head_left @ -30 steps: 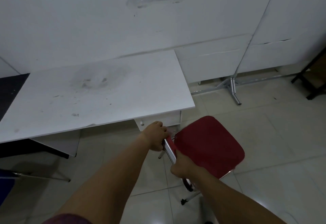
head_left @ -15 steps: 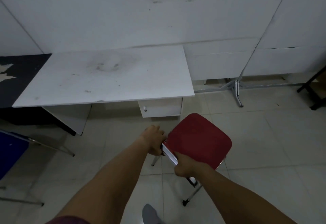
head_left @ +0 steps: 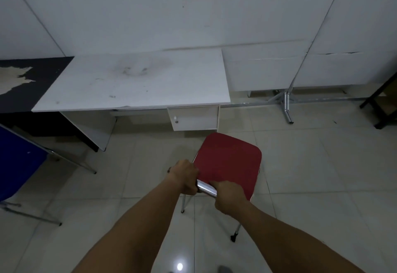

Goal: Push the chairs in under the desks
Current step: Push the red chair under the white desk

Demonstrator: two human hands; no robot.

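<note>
A chair with a red padded seat (head_left: 229,161) and chrome legs stands on the tiled floor in front of the right end of a white desk (head_left: 137,83). Its seat front lies just short of the desk's small drawer unit (head_left: 194,118). My left hand (head_left: 185,179) and my right hand (head_left: 231,197) both grip the chrome bar at the chair's near edge, a short length of bar showing between them. The space under the desk, left of the drawer unit, is vacant.
A blue chair (head_left: 19,161) with thin metal legs stands at the left edge. A dark desk (head_left: 32,83) adjoins the white one on the left. White partition panels with a metal foot (head_left: 286,107) run along the back, and a black frame (head_left: 380,98) stands far right.
The chair and both hands have drawn back from the desk, so the drawer unit and the floor under the desk show more. My grip on the chrome bar is unchanged.
</note>
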